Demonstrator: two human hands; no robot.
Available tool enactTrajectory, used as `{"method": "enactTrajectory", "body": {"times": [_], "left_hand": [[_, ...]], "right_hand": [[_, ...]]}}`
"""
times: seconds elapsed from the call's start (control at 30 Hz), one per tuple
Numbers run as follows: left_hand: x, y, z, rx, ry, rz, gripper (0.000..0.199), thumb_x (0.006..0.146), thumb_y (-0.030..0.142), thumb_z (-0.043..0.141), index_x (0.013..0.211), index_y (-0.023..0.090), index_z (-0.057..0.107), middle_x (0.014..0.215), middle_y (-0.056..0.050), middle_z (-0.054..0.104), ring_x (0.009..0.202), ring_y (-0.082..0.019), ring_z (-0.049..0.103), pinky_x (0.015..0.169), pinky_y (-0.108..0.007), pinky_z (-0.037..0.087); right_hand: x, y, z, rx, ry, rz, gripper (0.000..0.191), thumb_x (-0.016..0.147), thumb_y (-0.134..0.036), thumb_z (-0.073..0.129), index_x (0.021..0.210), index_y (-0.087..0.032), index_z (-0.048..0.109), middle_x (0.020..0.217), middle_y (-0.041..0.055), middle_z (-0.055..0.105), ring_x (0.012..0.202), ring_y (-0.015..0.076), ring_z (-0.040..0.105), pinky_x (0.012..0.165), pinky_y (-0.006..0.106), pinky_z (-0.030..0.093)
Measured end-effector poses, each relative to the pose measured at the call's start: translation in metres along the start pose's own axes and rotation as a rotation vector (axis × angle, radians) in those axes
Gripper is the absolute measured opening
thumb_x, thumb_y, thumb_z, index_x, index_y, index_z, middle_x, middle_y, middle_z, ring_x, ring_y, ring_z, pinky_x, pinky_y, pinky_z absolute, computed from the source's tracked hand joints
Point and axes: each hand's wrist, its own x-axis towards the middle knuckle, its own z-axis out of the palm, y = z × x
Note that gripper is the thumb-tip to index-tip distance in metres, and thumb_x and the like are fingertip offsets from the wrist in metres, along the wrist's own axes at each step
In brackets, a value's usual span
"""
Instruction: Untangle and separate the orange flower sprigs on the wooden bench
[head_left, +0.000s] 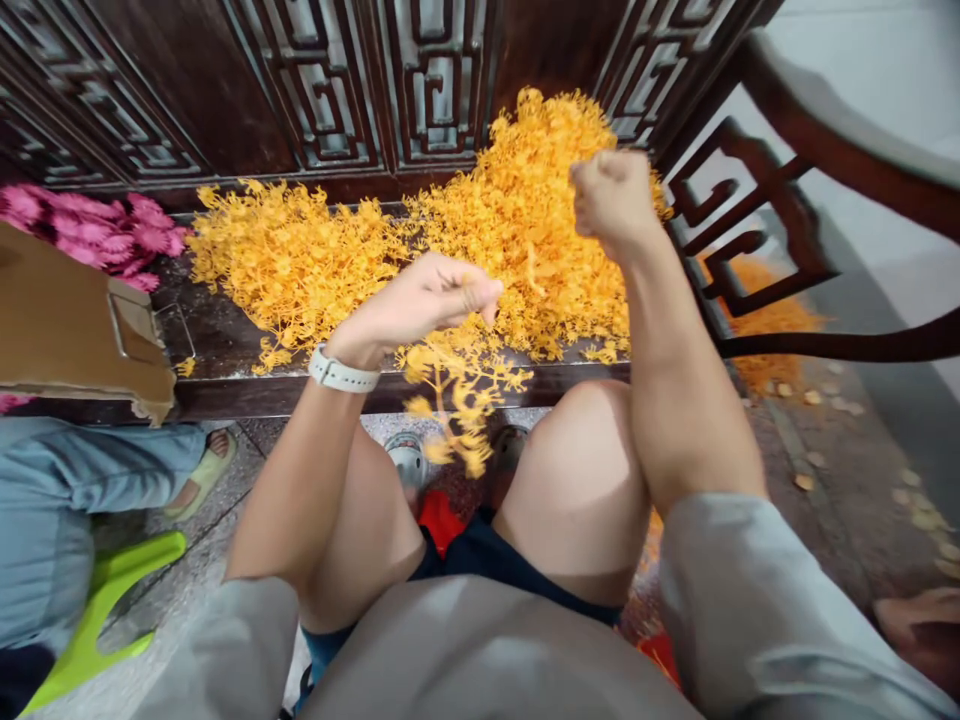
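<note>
My left hand (424, 300), near the centre of the frame, has thumb and fingertips pressed together and seems to be pinching a yellow sprig (474, 445) near its stem end; the exact contact is blurred. The sprig hangs below the fingers, over the front edge of the bench (240, 398) and above the gap between my knees. A pale band (343, 372) circles that wrist. My right hand (616, 200), upper right of centre, is curled into a fist in front of the taller heap (544, 180); I cannot tell whether anything is inside it.

I judge the step in hand to be handling one sprig apart from the rest. The next move, as I read it, calls for a light pinch so the thin branches don't snap or shed, and for the right fingers to loosen if they are to share the hold.

Behind my left hand a lower yellow heap (285, 265) spreads along the bench and meets the taller one. The dark lattice (435, 100) rises behind both. At the left edge are pink flowers (112, 230) and a box (67, 310), with another person's leg (45, 500) beneath. At upper right, the armrest (840, 140) curves past orange bits (772, 320) beyond it.
</note>
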Motion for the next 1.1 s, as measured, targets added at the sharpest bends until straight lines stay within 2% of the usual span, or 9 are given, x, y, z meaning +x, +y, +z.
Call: {"method": "enactTrajectory", "body": {"times": [0.03, 0.1, 0.2, 0.27, 0.4, 0.5, 0.73, 0.97, 1.1], "left_hand": [[0.0, 0.0, -0.007, 0.04, 0.021, 0.061, 0.031, 0.091, 0.036, 0.084, 0.072, 0.018, 0.068, 0.053, 0.004, 0.045, 0.044, -0.008, 0.046, 0.047, -0.022, 0.036], [0.006, -0.003, -0.026, 0.095, 0.098, 0.154, 0.037, 0.096, 0.048, 0.077, 0.075, 0.018, 0.069, 0.054, 0.002, 0.048, 0.045, -0.008, 0.045, 0.046, -0.023, 0.037], [0.017, -0.009, -0.056, 0.072, 0.304, 0.226, 0.041, 0.1, 0.054, 0.069, 0.078, 0.019, 0.07, 0.06, 0.0, 0.054, 0.046, -0.008, 0.044, 0.044, -0.023, 0.036], [0.024, -0.013, -0.065, 0.018, 0.405, 0.236, 0.04, 0.1, 0.053, 0.068, 0.08, 0.019, 0.071, 0.062, 0.0, 0.055, 0.046, -0.007, 0.043, 0.042, -0.022, 0.034], [0.033, -0.017, -0.055, -0.074, 0.397, 0.21, 0.035, 0.098, 0.051, 0.072, 0.081, 0.019, 0.074, 0.064, -0.001, 0.056, 0.047, -0.007, 0.044, 0.042, -0.02, 0.032], [0.039, -0.018, -0.042, -0.118, 0.404, 0.223, 0.035, 0.097, 0.05, 0.073, 0.082, 0.019, 0.074, 0.068, -0.002, 0.059, 0.049, -0.007, 0.048, 0.044, -0.019, 0.035], [0.049, -0.02, -0.037, -0.151, 0.596, 0.345, 0.046, 0.098, 0.061, 0.069, 0.079, 0.02, 0.069, 0.068, -0.003, 0.064, 0.049, -0.008, 0.054, 0.042, -0.021, 0.034], [0.051, -0.011, -0.037, -0.426, 0.744, 0.393, 0.037, 0.099, 0.059, 0.069, 0.093, 0.022, 0.069, 0.072, -0.002, 0.066, 0.06, -0.01, 0.064, 0.051, -0.02, 0.047], [0.052, -0.01, -0.043, -0.489, 0.823, 0.434, 0.043, 0.097, 0.065, 0.067, 0.09, 0.022, 0.068, 0.068, -0.001, 0.063, 0.053, -0.009, 0.057, 0.047, -0.02, 0.043]], "right_hand": [[-0.014, -0.013, -0.005, -0.133, -0.125, 0.085, 0.044, 0.099, -0.033, 0.065, 0.063, -0.024, 0.041, 0.051, -0.008, 0.036, 0.05, 0.0056, 0.028, 0.051, 0.027, 0.02], [-0.043, -0.046, 0.0, -0.371, -0.678, 0.223, 0.036, 0.094, -0.039, 0.074, 0.069, -0.017, 0.06, 0.059, -0.0054, 0.048, 0.056, 0.0048, 0.037, 0.054, 0.024, 0.028], [-0.066, -0.082, 0.022, -0.367, -1.242, 0.272, 0.037, 0.096, -0.044, 0.074, 0.079, -0.011, 0.071, 0.066, -0.0014, 0.057, 0.061, 0.006, 0.049, 0.059, 0.02, 0.039], [-0.058, -0.084, 0.032, -0.117, -1.023, 0.184, 0.042, 0.089, -0.053, 0.08, 0.081, -0.013, 0.071, 0.064, -0.0013, 0.059, 0.055, 0.0063, 0.048, 0.053, 0.019, 0.038], [-0.016, -0.045, 0.025, 0.306, 0.204, 0.195, 0.056, 0.091, -0.076, 0.06, 0.099, -0.022, 0.068, 0.078, 0.002, 0.065, 0.06, 0.0121, 0.055, 0.052, 0.022, 0.046], [-0.007, -0.016, 0.008, 0.469, 0.51, 0.391, 0.06, 0.097, -0.078, 0.04, 0.104, -0.023, 0.061, 0.086, 0.0067, 0.068, 0.067, 0.0168, 0.062, 0.054, 0.027, 0.052], [-0.044, -0.035, 0.014, 0.295, 0.086, 0.408, 0.042, 0.1, -0.06, 0.059, 0.086, -0.02, 0.06, 0.048, -0.0085, 0.039, 0.039, 0.0057, 0.012, 0.036, 0.021, 0.011], [-0.066, -0.063, 0.07, -0.135, -0.324, 0.074, 0.048, 0.09, -0.066, 0.075, 0.108, -0.022, 0.071, 0.113, 0.0074, 0.071, 0.087, 0.015, 0.065, 0.064, 0.025, 0.053], [-0.067, -0.065, 0.087, -0.092, -0.353, 0.123, 0.051, 0.079, -0.058, 0.088, 0.112, -0.024, 0.067, 0.084, 0.0, 0.066, 0.06, 0.0108, 0.055, 0.05, 0.027, 0.044]]}}
